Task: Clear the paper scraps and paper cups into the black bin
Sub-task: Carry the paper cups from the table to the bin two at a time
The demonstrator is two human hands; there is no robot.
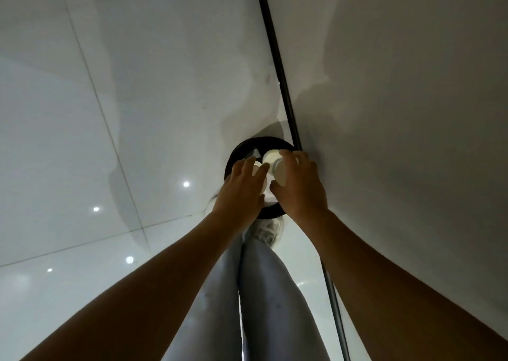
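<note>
Over the black bin [247,144], left hand [242,187] and right hand [299,184] each grip tilted paper cups [270,156].

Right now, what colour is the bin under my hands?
Black bin, seen best in the head view.

Over the round black bin [239,147] standing on the floor against the wall, I see white paper cups tipped sideways, one [270,157] open-mouthed, another [281,172] beside it, a third [257,168] left.

the bin [242,147] is black, the paper cups [275,160] white, the floor tiles [82,140] glossy white, the leggings [261,292] pale grey, the sneaker [268,230] white.
</note>
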